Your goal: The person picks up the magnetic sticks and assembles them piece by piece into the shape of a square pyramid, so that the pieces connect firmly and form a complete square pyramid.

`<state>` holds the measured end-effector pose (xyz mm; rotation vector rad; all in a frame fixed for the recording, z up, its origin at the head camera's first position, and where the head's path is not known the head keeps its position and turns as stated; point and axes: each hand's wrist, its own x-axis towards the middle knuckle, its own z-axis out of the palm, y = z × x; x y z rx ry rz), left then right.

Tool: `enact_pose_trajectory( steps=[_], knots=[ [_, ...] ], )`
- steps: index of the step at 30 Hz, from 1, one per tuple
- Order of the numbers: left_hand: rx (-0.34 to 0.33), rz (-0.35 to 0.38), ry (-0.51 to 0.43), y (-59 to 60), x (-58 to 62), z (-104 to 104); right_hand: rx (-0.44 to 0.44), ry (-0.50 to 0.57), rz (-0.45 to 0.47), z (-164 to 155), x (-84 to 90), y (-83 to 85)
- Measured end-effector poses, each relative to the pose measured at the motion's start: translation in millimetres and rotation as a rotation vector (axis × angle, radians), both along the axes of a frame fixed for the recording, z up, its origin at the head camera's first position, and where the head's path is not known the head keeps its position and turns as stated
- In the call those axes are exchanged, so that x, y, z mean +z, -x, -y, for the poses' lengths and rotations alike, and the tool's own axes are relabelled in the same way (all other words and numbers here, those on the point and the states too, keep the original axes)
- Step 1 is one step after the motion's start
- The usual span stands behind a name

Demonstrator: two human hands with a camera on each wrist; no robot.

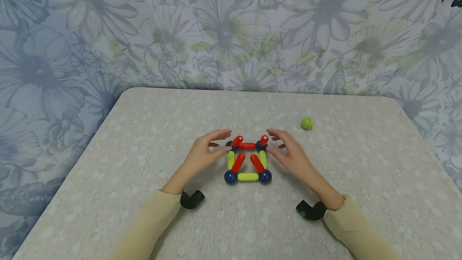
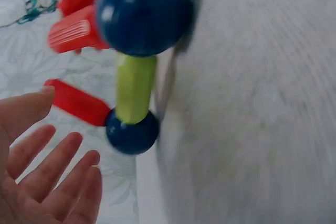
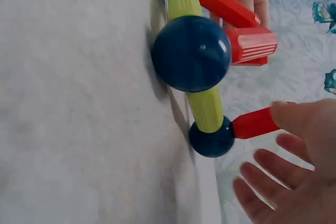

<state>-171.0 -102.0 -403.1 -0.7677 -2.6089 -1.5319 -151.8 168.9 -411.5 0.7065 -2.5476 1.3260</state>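
A square frame of toy magnetic rods and balls lies on the table between the hands. Its near side is a yellow-green rod [image 1: 248,177] joining two dark blue balls [image 1: 230,177], and its far side is a red rod [image 1: 247,146]. More yellow-green rods [image 3: 205,109] form the left and right sides. From each corner ball a red rod [image 2: 79,103] stands up. My left hand [image 1: 203,149] is beside the far left corner, fingers spread and loosely bent, thumb close to the ball. At the far right corner my right hand [image 1: 290,153] mirrors it, its thumb overlapping a red rod [image 3: 255,123] in the right wrist view.
A small green ball [image 1: 307,123] sits farther back on the right of the table [image 1: 162,111], which has a pale patterned cover. Behind the table's far edge hangs a flowered backdrop [image 1: 223,43]. Black curved wrist pieces [image 1: 192,200] jut inward from both wrists.
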Motion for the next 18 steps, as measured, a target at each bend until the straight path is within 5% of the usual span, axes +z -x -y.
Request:
enact_pose_trajectory(
  steps=[6, 18],
  knots=[
    [-0.092, -0.053, 0.133, 10.5, -7.0, -12, 0.086, -0.054, 0.030, 11, -9.4, 13.6],
    [-0.130, -0.048, 0.035, 14.6, -15.0, -7, 0.008, -0.242, -0.161, 19, -7.7, 8.8]
  ],
)
